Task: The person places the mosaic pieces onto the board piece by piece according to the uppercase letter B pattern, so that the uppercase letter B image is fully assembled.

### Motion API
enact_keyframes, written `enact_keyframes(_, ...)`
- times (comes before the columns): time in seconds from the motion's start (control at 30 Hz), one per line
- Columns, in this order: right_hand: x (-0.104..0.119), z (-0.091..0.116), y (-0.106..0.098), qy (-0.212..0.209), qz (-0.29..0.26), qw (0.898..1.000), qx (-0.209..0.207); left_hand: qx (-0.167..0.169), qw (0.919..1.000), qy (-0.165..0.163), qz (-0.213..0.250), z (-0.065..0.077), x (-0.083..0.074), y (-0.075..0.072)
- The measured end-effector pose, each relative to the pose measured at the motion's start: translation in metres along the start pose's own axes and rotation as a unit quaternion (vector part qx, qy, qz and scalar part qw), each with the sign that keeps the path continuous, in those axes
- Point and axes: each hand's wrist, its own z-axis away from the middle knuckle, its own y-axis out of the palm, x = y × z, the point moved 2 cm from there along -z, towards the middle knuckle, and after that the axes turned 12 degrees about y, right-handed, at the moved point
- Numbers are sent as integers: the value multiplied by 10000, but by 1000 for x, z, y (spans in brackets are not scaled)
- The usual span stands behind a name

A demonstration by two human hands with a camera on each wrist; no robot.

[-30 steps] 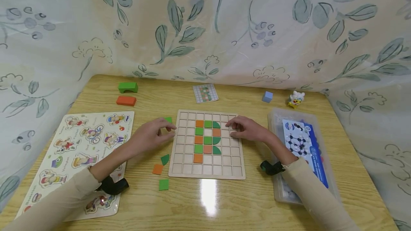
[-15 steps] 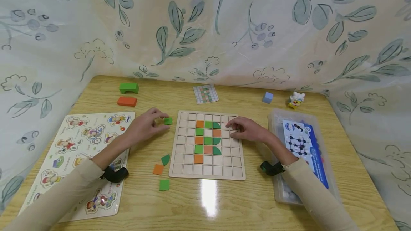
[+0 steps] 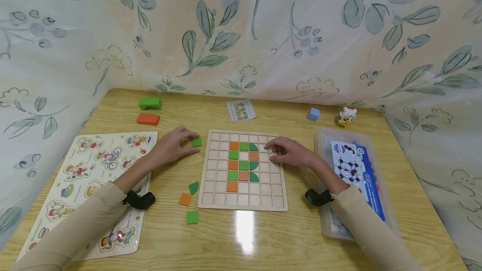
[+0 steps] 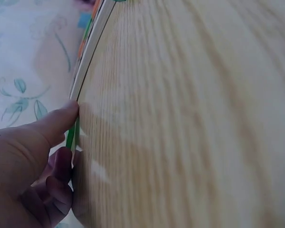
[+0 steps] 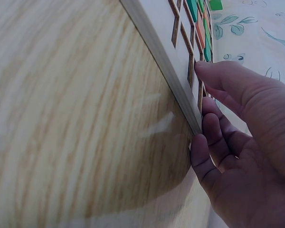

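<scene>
My left hand (image 3: 174, 145) is at the left of the wooden grid board (image 3: 218, 207). Its thumb and index finger pinch a small green square tile (image 3: 197, 141) at the tabletop. Edge-on, that green tile (image 4: 71, 135) shows between thumb and fingers in the left wrist view. On the board's right side rests my right hand (image 3: 290, 150), fingers loosely bent and holding nothing. Orange, green and dark green quarter-round tiles fill part of the grid, among them an orange tile (image 3: 232, 186). Nearer me lie a quarter-round tile (image 3: 193, 187), an orange tile (image 3: 185, 199) and a green tile (image 3: 192, 217).
A pattern card (image 3: 241, 110) lies behind the board. To the left are a picture puzzle board (image 3: 75, 187), a red block (image 3: 148, 118) and a green arch block (image 3: 150, 103). A plastic box (image 3: 327, 231), blue cube (image 3: 313, 114) and toy figure (image 3: 347, 116) stand right.
My left hand has moved back and slightly left from the board's edge to the green tile, where it has stayed for the last half second. My right hand has not visibly moved.
</scene>
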Motion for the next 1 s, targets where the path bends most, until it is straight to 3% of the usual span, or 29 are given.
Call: enact_keyframes(1.0,-1,-1,0,-10,-24,10000,3,232,9984,-450,265,-3,-4,-3)
